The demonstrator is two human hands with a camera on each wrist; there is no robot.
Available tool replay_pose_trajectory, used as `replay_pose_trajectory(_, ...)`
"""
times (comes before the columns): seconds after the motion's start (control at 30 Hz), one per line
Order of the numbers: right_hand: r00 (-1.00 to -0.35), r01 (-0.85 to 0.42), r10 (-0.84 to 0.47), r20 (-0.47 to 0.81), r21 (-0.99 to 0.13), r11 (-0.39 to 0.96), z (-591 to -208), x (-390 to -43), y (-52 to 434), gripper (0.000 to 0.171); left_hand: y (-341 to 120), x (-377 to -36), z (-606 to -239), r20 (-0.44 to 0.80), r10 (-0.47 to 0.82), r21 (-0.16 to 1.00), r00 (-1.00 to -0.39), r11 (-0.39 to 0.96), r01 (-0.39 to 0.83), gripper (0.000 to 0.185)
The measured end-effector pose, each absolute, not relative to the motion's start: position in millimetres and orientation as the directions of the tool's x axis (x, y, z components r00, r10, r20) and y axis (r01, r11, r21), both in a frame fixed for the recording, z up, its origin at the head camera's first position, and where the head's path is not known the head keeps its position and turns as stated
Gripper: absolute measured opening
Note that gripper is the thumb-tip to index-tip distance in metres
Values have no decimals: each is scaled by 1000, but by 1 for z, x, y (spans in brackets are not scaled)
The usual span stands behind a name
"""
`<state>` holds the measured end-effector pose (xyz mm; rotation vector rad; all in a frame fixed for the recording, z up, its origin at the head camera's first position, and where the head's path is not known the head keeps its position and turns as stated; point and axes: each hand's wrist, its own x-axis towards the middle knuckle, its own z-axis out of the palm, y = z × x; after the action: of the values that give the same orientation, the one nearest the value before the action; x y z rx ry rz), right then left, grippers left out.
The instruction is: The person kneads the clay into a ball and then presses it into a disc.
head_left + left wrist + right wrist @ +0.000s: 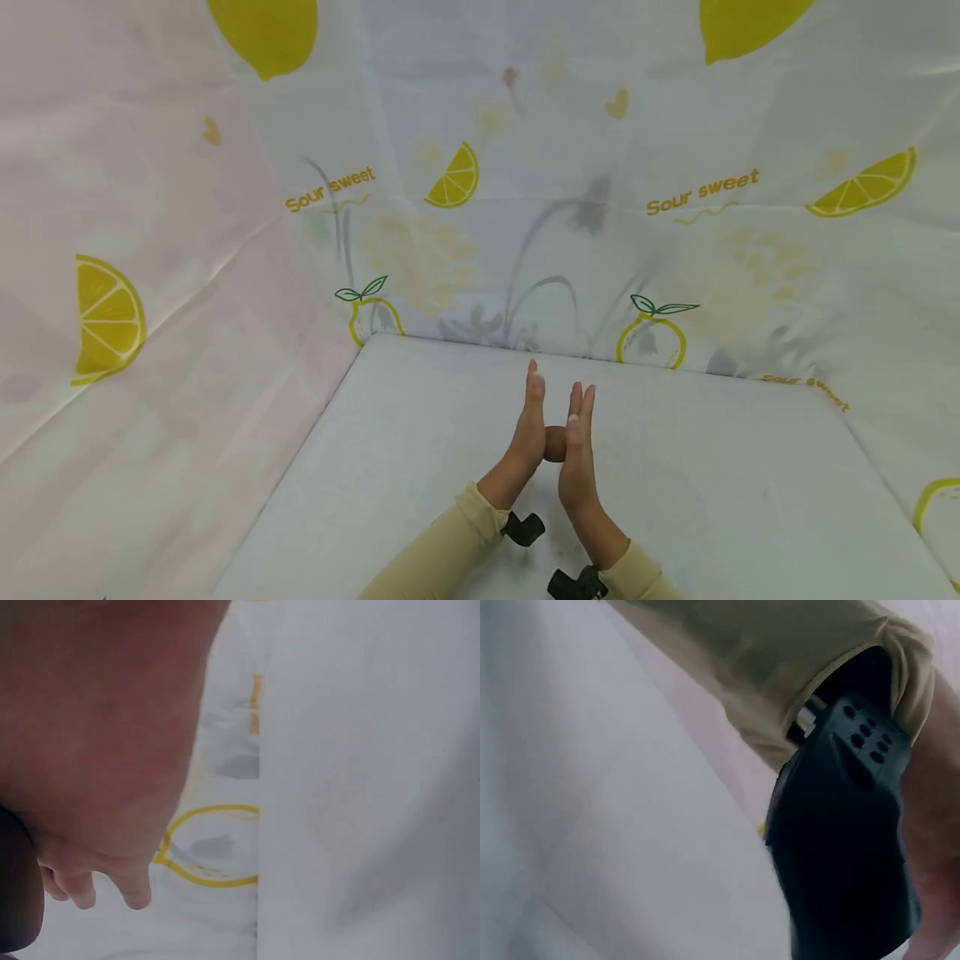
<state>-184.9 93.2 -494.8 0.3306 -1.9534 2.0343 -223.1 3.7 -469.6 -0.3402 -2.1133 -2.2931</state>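
A small brown ball (555, 444) sits between the two palms in the head view, above the white table. From the left, my left hand (529, 429) presses on it with the fingers straight and pointing away. My right hand (578, 458) presses from the other side, its fingers also extended. The left wrist view has a large hand (97, 750) with its fingertips low in the picture, and a dark brown rounded thing (19, 889) at the left edge, perhaps the ball. Neither ball nor fingers show in the right wrist view.
A white tabletop (712, 475) lies beneath the hands. Lemon-printed cloth walls (525, 250) rise behind it and at both sides. Black wrist devices (523, 529) stick out near the tan sleeves; one black device (847, 840) fills much of the right wrist view.
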Motion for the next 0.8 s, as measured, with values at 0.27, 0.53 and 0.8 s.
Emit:
replay_pose_trajectory(0.27,-911,-409,67,406,-912,-30,-473,-187,99,65,6,-217,-477,155,196,986,-968,-90,140,73)
replay_pose_trajectory(0.53,-943,-326,75,324,-945,-8,-460,-208,115,69,9,-211,-484,172,338,985,-925,-83,153,78)
replay_pose_trajectory(0.8,-967,-235,103,235,-972,7,-476,-225,128,72,8,-211,-484,199,365,980,-909,-101,173,79)
